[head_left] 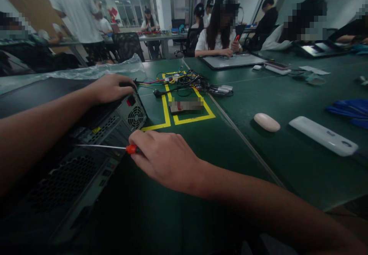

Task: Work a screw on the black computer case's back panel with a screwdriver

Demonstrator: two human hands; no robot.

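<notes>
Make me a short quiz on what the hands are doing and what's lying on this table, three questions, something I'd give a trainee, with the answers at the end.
1. Multiple choice: what does the right hand hold?
a) a pair of pliers
b) a screwdriver
c) a phone

2. True or false: the left hand rests on the computer case.

3. Fill in the blank: the tangled cables lie partly across ____ tape on the green table.

Key: 1. b; 2. true; 3. yellow.
</notes>
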